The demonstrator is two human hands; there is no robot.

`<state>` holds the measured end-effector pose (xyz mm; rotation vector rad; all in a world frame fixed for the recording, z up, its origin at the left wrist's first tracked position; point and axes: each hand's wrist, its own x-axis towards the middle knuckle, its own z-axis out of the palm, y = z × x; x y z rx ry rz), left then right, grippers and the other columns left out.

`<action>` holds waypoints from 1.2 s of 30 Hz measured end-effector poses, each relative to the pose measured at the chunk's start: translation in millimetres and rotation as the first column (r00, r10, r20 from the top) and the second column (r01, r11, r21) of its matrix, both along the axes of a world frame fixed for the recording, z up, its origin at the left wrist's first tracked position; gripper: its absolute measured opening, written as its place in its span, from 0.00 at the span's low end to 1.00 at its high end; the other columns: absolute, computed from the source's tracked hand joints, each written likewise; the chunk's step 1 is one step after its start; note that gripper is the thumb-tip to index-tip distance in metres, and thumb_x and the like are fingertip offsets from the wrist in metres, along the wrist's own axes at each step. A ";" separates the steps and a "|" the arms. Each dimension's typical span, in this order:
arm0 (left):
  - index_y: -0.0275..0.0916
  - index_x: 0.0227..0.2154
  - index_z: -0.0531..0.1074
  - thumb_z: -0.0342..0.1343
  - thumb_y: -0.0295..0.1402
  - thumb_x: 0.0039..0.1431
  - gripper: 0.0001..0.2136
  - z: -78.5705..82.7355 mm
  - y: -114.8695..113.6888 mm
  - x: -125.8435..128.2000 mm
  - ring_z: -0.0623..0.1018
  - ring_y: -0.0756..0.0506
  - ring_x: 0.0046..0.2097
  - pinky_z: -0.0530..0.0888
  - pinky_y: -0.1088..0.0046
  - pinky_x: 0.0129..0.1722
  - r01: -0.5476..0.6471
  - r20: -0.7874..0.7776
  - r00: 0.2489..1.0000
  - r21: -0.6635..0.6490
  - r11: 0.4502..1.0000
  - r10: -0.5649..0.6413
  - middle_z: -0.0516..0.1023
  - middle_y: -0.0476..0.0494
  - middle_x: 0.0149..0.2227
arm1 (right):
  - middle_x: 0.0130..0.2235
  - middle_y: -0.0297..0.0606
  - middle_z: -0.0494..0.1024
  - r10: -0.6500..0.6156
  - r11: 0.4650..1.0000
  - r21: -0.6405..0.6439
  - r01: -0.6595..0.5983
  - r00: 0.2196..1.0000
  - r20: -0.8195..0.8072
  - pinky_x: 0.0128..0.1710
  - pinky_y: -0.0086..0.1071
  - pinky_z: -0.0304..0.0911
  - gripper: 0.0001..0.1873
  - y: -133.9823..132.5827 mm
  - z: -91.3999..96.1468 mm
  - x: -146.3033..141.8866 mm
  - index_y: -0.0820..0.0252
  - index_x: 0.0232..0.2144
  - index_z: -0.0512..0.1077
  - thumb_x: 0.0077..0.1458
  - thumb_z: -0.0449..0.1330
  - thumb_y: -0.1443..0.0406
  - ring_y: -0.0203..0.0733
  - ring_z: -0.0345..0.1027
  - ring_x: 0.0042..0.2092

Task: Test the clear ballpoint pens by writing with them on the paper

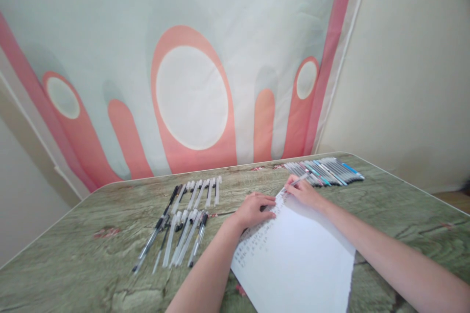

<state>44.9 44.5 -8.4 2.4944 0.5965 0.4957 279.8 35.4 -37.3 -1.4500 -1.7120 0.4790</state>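
Observation:
A white sheet of paper [301, 254] with rows of small writing along its left side lies on the green marbled table [91, 274]. My left hand [255, 209] rests flat on the paper's upper left part, fingers stretched out. My right hand [305, 190] is closed on a pen [299, 179] whose tip touches the sheet's far corner.
A group of clear and black pens [183, 225] lies on the table left of the paper. A tight row of pens with coloured caps [325, 171] lies at the far right edge. A pink and white patterned cloth [191, 83] hangs behind the table.

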 end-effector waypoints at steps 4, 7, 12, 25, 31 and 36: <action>0.43 0.43 0.71 0.55 0.43 0.48 0.19 0.4 -0.2 0.3 0.68 0.44 0.50 0.58 0.68 0.52 -0.009 -0.004 1.000 0.000 1.000 0.009 0.70 0.45 0.49 | 0.22 0.30 0.65 0.025 1.000 0.015 -0.025 1.000 0.010 0.26 0.29 0.53 0.06 -0.3 0.1 -2.5 0.58 0.24 0.62 0.49 0.51 0.62 0.36 0.59 0.26; 0.43 0.43 0.71 0.55 0.43 0.48 0.19 -0.6 0.2 -0.1 0.68 0.44 0.50 0.59 0.68 0.52 -0.014 0.000 1.000 0.003 1.000 0.014 0.71 0.46 0.49 | 0.22 0.30 0.65 0.047 0.999 0.013 -0.047 0.999 0.014 0.26 0.29 0.53 0.06 -2.0 1.8 -3.9 0.58 0.24 0.61 0.50 0.51 0.63 0.36 0.59 0.26; 0.42 0.43 0.71 0.56 0.42 0.48 0.19 -1.6 1.1 -0.6 0.68 0.45 0.50 0.59 0.69 0.52 -0.007 0.006 1.000 0.004 1.000 0.007 0.71 0.45 0.49 | 0.22 0.30 0.65 0.050 0.999 0.007 -0.050 0.999 0.020 0.25 0.29 0.53 0.06 -3.1 3.0 -3.8 0.58 0.24 0.61 0.50 0.51 0.63 0.36 0.59 0.26; 0.43 0.42 0.72 0.56 0.41 0.48 0.18 -1.3 0.4 0.0 0.68 0.44 0.50 0.59 0.68 0.52 -0.031 0.000 1.000 -0.006 0.999 0.031 0.71 0.46 0.48 | 0.22 0.30 0.65 0.052 0.999 -0.004 -0.052 0.998 -0.026 0.27 0.29 0.54 0.05 -5.4 6.1 -5.5 0.58 0.24 0.62 0.49 0.51 0.64 0.35 0.58 0.26; 0.42 0.42 0.72 0.56 0.41 0.48 0.18 0.5 -0.3 0.5 0.68 0.44 0.50 0.59 0.68 0.52 -0.021 -0.011 1.000 -0.001 1.000 0.021 0.71 0.45 0.49 | 0.22 0.29 0.63 0.050 0.999 0.007 -0.050 0.999 -0.020 0.25 0.28 0.52 0.05 -4.9 5.7 -5.7 0.58 0.23 0.61 0.48 0.51 0.65 0.35 0.57 0.25; 0.41 0.43 0.71 0.56 0.42 0.48 0.18 -0.9 0.4 0.3 0.69 0.45 0.49 0.59 0.68 0.52 -0.012 -0.002 1.000 0.000 1.000 0.012 0.71 0.44 0.48 | 0.21 0.29 0.63 0.051 0.999 0.004 -0.051 0.999 -0.012 0.25 0.28 0.51 0.04 -5.1 6.4 -6.0 0.58 0.22 0.61 0.48 0.51 0.66 0.35 0.57 0.25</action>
